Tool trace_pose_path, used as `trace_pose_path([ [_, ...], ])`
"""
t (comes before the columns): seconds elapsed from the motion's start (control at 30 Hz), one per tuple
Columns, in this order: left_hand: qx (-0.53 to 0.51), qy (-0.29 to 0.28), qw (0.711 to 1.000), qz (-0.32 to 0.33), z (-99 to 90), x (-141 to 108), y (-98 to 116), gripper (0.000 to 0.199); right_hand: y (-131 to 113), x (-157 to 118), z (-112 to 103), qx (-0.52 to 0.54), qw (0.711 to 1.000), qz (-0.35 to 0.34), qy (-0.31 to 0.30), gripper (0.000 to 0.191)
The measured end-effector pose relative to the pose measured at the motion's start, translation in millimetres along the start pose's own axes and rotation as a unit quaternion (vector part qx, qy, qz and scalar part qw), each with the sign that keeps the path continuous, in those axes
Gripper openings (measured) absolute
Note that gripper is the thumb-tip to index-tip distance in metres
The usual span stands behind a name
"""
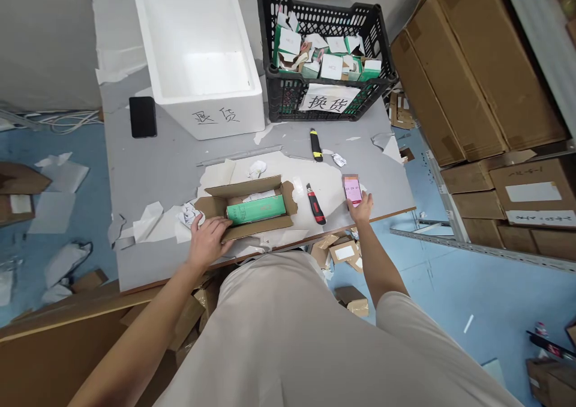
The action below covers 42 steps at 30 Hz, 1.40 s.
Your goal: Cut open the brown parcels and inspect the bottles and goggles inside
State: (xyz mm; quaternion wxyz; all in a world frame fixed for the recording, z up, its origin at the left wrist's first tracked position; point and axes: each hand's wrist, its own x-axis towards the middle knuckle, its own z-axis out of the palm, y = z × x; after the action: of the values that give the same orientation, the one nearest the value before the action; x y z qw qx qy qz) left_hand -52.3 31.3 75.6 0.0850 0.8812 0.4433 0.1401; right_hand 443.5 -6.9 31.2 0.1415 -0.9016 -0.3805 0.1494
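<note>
An open brown cardboard box (216, 205) lies on the table with its flaps spread. Inside it is a long green box (256, 209) with white paper behind. My left hand (209, 239) holds the cardboard box at its left front corner, fingertips close to the green box's end. Crumpled white paper (189, 214) lies beside that hand. Near the table's front edge, my right hand (361, 208) grips the lower end of a phone (352, 188) with a pink lit screen showing digits. A red and black utility knife (316, 205) lies between the cardboard box and the phone.
At the back stand a white foam box (229, 119) and a black crate (288, 98) filled with green and white cartons. A yellow and black utility knife (315, 144) and a dark phone (143, 117) lie on the table (175, 155). Stacked cartons (477, 77) stand right.
</note>
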Motion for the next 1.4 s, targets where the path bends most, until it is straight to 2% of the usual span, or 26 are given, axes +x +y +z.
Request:
trace_pose_path([
  [0.07, -0.002, -0.003, 1.000, -0.001, 0.1, 0, 1, 0.027, -27, 1, -23, 0.073, 0.991, -0.060, 0.096, 0.067],
  [0.13, -0.010, -0.007, 1.000, -0.004, 1.0, -1, 1, 0.024, -68, -3, -49, 0.146, 0.964, -0.140, 0.173, 0.058],
  [0.2, -0.019, -0.011, 1.000, -0.010, 2.5, -2, 1, 0.020, -118, -16, -69, 0.198, 0.928, -0.254, 0.188, 0.044],
  [0.23, -0.021, -0.013, 1.000, -0.012, 3.5, -3, 0, 0.017, -145, -27, -74, 0.211, 0.909, -0.321, 0.161, 0.034],
  [0.27, -0.024, -0.015, 1.000, -0.015, 4.4, -4, 0, 0.015, -172, -39, -75, 0.212, 0.889, -0.393, 0.103, 0.028],
  [0.33, -0.026, -0.017, 0.999, -0.018, 6.4, -5, 1, 0.012, -221, -68, -64, 0.179, 0.840, -0.509, -0.048, 0.028],
  [0.43, -0.019, -0.020, 0.999, -0.027, 8.7, -6, 5, 0.014, -276, -109, -20, 0.014, 0.738, -0.617, -0.272, 0.040],
  [0.5, -0.008, -0.019, 0.999, -0.033, 9.9, -6, 7, 0.019, -297, -127, 16, -0.115, 0.688, -0.628, -0.346, 0.046],
  [0.57, -0.001, -0.018, 0.999, -0.036, 10.7, -5, 10, 0.023, -308, -139, 49, -0.210, 0.652, -0.621, -0.381, 0.051],
  [0.67, -0.011, -0.018, 0.999, -0.036, 11.2, -6, 12, 0.026, -311, -145, 82, -0.279, 0.630, -0.614, -0.385, 0.050],
  [0.77, -0.023, -0.016, 0.999, -0.039, 10.6, -8, 13, 0.025, -310, -145, 98, -0.305, 0.622, -0.624, -0.361, 0.053],
  [0.93, -0.006, -0.016, 0.999, -0.045, 9.4, -9, 16, 0.023, -310, -144, 107, -0.348, 0.583, -0.663, -0.315, 0.061],
  [1.0, 0.004, -0.021, 0.999, -0.045, 9.9, -10, 17, 0.023, -309, -144, 108, -0.353, 0.589, -0.664, -0.295, 0.061],
  [1.27, -0.003, -0.026, 0.999, -0.038, 9.8, -11, 17, 0.024, -310, -155, 110, -0.377, 0.650, -0.596, -0.284, 0.052],
  [1.4, -0.006, -0.003, 1.000, -0.020, 11.3, -10, 15, 0.028, -313, -151, 92, -0.324, 0.656, -0.612, -0.300, 0.052],
])
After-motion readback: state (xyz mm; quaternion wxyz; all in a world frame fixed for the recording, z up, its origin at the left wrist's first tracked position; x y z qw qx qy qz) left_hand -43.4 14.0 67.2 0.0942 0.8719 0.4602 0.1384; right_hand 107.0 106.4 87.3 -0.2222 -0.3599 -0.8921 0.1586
